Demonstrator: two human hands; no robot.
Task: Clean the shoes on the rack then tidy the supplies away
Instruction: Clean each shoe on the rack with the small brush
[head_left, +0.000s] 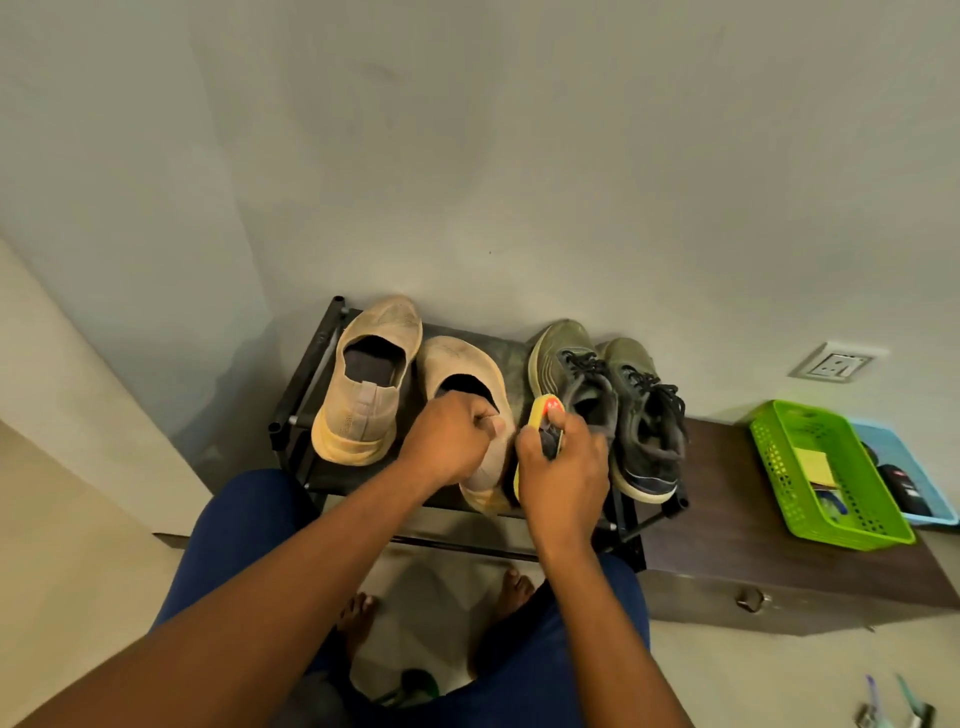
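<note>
**Brushing the beige shoe on the rack**

My left hand (451, 435) is curled around the heel collar of the right-hand beige shoe (462, 364), fingers hooked into its opening. My right hand (563, 467) is wrapped around a yellow brush (543, 410) with a red patch on top, holding it just beside that shoe's outer side, between it and the green laced pair; whether the bristles touch the shoe I cannot tell.

All four shoes sit on the top of the black rack (306, 384) against the wall. The other beige shoe (371, 379) is at the left end. The two green shoes (608, 395) stand side by side at the right end.

To the right, on a dark cabinet (727, 540), a green basket (826, 467) holds a yellow pad, touching a blue tray (924, 499) behind it.
</note>
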